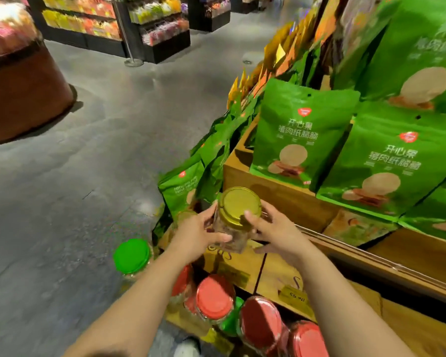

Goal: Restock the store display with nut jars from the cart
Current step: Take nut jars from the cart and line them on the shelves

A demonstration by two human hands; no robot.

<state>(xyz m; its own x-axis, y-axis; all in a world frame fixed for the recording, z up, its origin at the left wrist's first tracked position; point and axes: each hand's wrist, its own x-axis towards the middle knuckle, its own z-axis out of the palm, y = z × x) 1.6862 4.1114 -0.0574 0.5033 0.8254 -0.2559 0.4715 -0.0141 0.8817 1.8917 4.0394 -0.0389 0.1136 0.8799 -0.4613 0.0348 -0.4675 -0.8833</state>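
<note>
A clear nut jar with a gold lid (238, 206) is mid-carry, held up between both hands just below centre of the view: the left hand (200, 234) grasps its side wall with the thumb laid across the front, and the right hand (274, 231) cups the other side with a fingertip resting on the lid's edge at about 4 o'clock of the lid. The jar is tilted, lid toward the camera, and hangs in the air over the low front of the wooden display (276, 194), touching no shelf. I judge this to be the transfer step: the jar is on its way to a spot, not yet set down. The next move calls for righting the jar and lowering it onto a free patch of the display, probably among the other jars at 6 o'clock, a green-lidded jar (131, 255) and several red-lidded jars (215, 296), without knocking them. The green snack pouches (303, 135) fill the tiers at 2 o'clock, so room there looks scarce. No cart can be made out in the view. The jar's contents are blurred, the price tag (292, 297) is unreadable, and the forearms hide part of the lower shelf. A shoe tip (188, 347) shows at the bottom edge.
</note>
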